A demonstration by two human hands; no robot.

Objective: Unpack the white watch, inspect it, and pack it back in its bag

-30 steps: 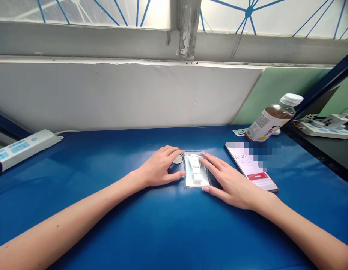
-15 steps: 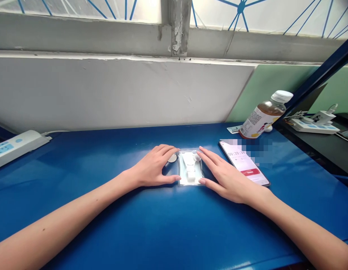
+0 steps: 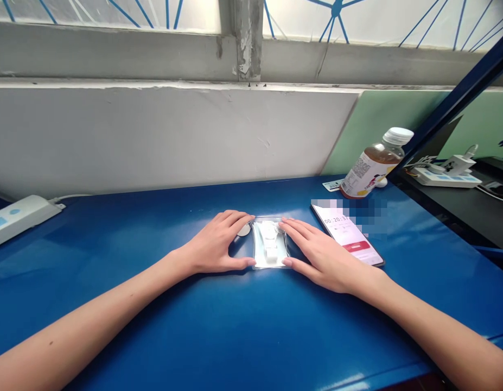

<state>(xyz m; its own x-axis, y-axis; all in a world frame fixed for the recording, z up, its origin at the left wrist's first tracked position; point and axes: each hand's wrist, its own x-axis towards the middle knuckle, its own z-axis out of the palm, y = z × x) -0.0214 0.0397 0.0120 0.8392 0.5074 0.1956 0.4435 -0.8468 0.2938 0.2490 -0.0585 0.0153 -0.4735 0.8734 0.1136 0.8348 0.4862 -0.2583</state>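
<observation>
A small clear plastic pouch (image 3: 271, 262) with a white item inside lies flat on the blue table (image 3: 218, 331). What the white item is, I cannot make out. My left hand (image 3: 219, 244) rests at the pouch's left edge, thumb at the lower corner and fingertips at the upper one. At the right edge, my right hand (image 3: 320, 252) touches it with spread thumb and fingers. Both hands are open, with the pouch lying between them. A round, pale, flat disc (image 3: 243, 230) shows beside the pouch, partly under my left fingers.
A phone (image 3: 349, 233) showing a running timer lies right of my right hand. Behind it stands a bottle (image 3: 371, 168) with a white cap, next to a small card (image 3: 332, 185). A white power strip (image 3: 23, 217) sits at the left, another (image 3: 446, 176) at the far right.
The whole view has shifted slightly, so things appear a little further left. My right fingertips lie slightly further over the pouch's upper right corner. The phone's timer has advanced.
</observation>
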